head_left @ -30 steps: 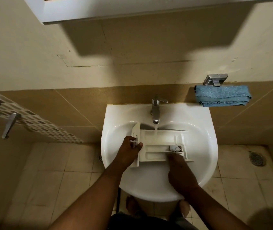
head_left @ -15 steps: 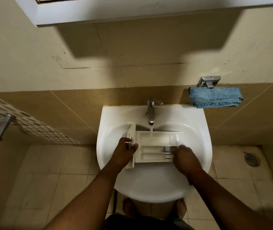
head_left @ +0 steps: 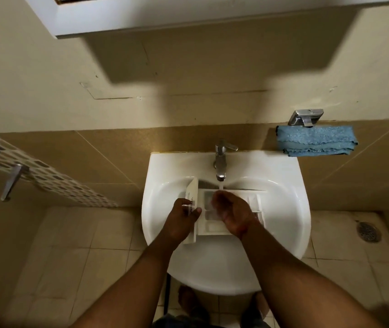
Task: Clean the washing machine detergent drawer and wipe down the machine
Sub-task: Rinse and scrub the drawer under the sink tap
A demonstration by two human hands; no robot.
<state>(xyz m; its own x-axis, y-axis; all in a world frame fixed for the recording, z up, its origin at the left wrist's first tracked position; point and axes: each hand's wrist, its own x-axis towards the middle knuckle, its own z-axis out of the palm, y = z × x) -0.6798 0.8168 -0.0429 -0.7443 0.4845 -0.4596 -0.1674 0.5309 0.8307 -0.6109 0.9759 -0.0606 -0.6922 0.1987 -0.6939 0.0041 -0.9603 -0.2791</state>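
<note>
Tiled walls and a tiled floor frame a white sink [head_left: 283,209] fixed to the wall, and the detergent drawer [head_left: 255,200] lies across its basin, directly under the tap [head_left: 220,162]. Water runs from the spout into the drawer's rear compartment. The left hand [head_left: 184,221] is closed around the drawer's front panel, thumb over its edge, holding the drawer steady. The right hand [head_left: 233,214] lies palm down over the middle compartments, its fingers [head_left: 217,200] curled and reaching into the stream; they are blurred, so whether they pinch anything or merely rub the plastic cannot be told.

The step in hand looks like the rinse and hand-scrub of the drawer, an early part of the task, since no washing machine is in sight and the wipe-down is not yet begun. The next move probably calls for working the fingers into each compartment and corner, then tipping the drawer to drain it while the left hand bears its weight.

Outward from the basin, a folded blue cloth [head_left: 316,140] sits on the tile ledge to the right, under a metal wall fitting [head_left: 305,117], within reach for drying or wiping. A floor drain [head_left: 368,232] shows at far right and a metal handle [head_left: 11,183] at far left. Nothing blocks the hands; the tap spout close above the drawer could hinder tilting it, and wet plastic may slip.
</note>
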